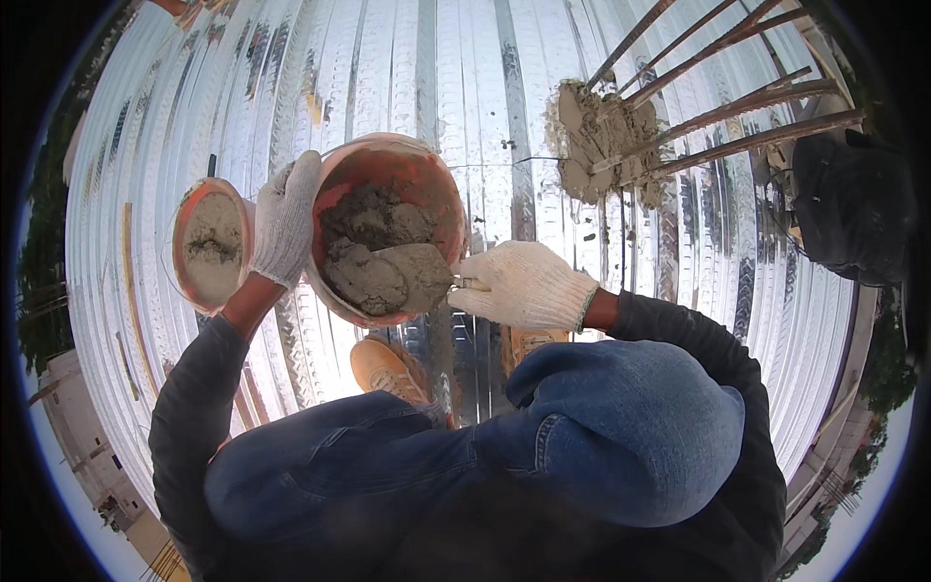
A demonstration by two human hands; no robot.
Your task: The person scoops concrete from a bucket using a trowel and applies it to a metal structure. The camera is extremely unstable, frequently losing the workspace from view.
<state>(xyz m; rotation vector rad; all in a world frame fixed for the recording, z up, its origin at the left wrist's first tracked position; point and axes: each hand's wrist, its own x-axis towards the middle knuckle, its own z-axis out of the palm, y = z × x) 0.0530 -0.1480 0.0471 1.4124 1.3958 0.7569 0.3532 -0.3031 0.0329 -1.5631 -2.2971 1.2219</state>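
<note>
A round orange-red bucket point(454, 171) holds wet grey mortar point(364, 280) and leans towards me. On its left rim rests my left hand point(289, 211), in a whitish knit glove, gripping the edge. My right hand point(520, 285), gloved too, is closed around the handle of a trowel point(422, 273) at the bucket's right side. The trowel's blade lies in the bucket, coated with mortar. Left of my left hand stands a second, smaller orange bucket point(183, 273) with grey material inside.
Ribbed galvanised metal decking point(480, 94) spans the floor. At the upper right, several steel rebars point(727, 138) rise out of a rough mortar patch point(582, 145). A black bag-like item point(851, 207) lies at the far right. My tan shoe point(382, 367) stands below the bucket.
</note>
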